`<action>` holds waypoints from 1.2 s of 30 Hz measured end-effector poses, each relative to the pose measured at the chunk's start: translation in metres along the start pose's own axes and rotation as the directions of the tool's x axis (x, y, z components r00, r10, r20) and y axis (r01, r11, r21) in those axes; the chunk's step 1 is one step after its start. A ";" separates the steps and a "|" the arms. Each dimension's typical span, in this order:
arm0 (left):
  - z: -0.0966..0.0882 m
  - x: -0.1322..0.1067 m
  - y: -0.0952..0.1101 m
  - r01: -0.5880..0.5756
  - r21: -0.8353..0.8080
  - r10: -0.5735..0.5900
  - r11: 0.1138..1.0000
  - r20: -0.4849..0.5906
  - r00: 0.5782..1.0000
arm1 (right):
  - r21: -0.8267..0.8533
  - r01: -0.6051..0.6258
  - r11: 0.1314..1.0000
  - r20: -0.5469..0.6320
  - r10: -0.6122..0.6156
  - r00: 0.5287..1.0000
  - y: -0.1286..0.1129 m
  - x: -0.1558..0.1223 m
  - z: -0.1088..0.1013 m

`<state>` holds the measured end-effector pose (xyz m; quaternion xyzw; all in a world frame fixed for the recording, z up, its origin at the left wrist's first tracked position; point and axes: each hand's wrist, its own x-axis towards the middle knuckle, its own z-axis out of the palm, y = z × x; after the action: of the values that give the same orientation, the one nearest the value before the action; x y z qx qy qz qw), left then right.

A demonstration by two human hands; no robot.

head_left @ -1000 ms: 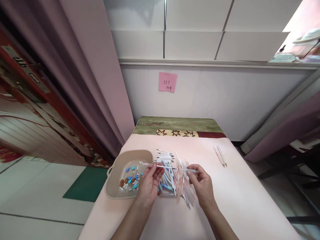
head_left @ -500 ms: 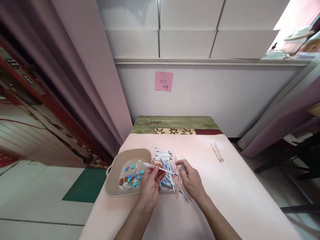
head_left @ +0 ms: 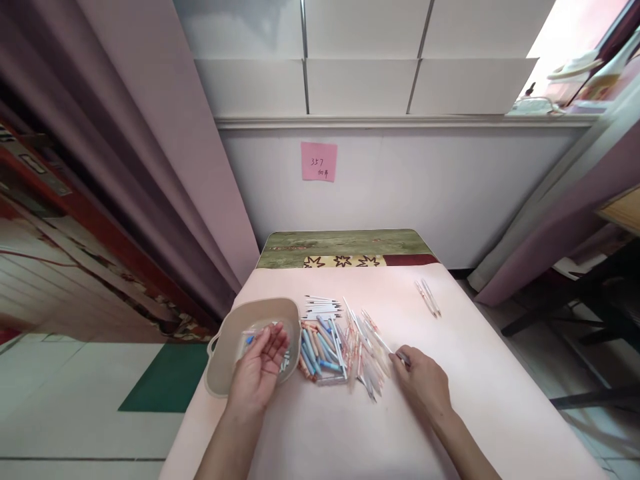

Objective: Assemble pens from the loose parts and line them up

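Observation:
My left hand hovers over the beige basin, palm up with fingers loosely apart and nothing plainly held. Small pieces lie in the basin, among them a blue piece; the hand hides many of the others. My right hand, low over the table to the right, has its fingers closed around a thin white pen refill that points up and left. Between the hands are clear pen barrels in a loose heap and a clear tray of blue and orange pen barrels.
White refills with dark tips lie in a row behind the tray. Two pens rest at the far right of the pink-covered table. A pink note is stuck to the wall behind.
My left hand has moved left over the basin and loosened its fingers from the clear pen barrel. My right hand has moved right and down, now gripping a white refill.

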<state>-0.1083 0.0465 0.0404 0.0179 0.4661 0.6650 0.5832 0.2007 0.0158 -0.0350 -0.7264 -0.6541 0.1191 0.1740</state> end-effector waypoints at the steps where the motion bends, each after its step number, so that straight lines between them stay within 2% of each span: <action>1: -0.004 0.001 0.006 0.003 -0.009 -0.003 1.000 -0.015 1.000 | -0.023 -0.002 1.000 0.013 0.002 1.000 0.004 -0.002 0.004; 6: -0.023 0.003 0.031 -0.047 -0.042 0.044 0.998 -0.078 0.996 | -0.081 -0.025 0.996 0.030 0.027 0.999 -0.001 -0.013 0.014; 13: -0.038 0.001 0.054 0.025 -0.114 -0.035 0.993 -0.084 0.996 | -0.214 -0.041 0.976 0.209 0.086 0.974 -0.019 -0.014 -0.005; 17: -0.046 0.000 0.058 0.033 -0.092 -0.036 0.995 -0.032 0.999 | -0.242 -0.020 0.970 0.193 0.068 0.979 -0.033 -0.010 -0.013; 19: -0.050 0.000 0.057 0.007 -0.032 -0.007 0.999 0.001 1.000 | -0.168 0.001 0.986 0.161 0.026 0.987 -0.047 -0.006 -0.014; 22: -0.056 0.004 0.049 -0.046 0.130 0.039 0.991 0.054 0.998 | 0.122 0.077 0.989 0.175 -0.098 0.980 -0.080 -0.003 -0.014; 24: -0.059 0.009 0.041 -0.120 0.296 0.088 0.948 0.120 0.989 | 0.332 0.138 0.933 0.205 -0.214 0.955 -0.106 -0.003 -0.013; 27: -0.062 0.020 0.031 -0.299 0.526 0.204 0.796 0.231 0.951 | 0.448 0.196 0.872 0.199 -0.311 0.930 -0.139 -0.006 -0.012; 29: -0.065 0.027 0.027 -0.371 0.584 0.263 0.723 0.264 0.928 | 0.436 0.231 0.870 0.177 -0.335 0.925 -0.152 -0.007 -0.012; 34: -0.072 0.036 0.031 -0.445 0.634 0.349 0.632 0.280 0.894 | 0.311 0.313 0.897 0.155 -0.373 0.915 -0.171 -0.001 -0.008; 36: -0.072 0.037 0.035 -0.471 0.656 0.374 0.589 0.295 0.879 | 0.206 0.384 0.900 0.182 -0.421 0.889 -0.185 0.005 -0.005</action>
<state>-0.1872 0.0364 0.0029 0.3937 0.6302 0.5489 0.3828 0.0350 0.0358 0.0451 -0.5396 -0.7940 0.2141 0.1803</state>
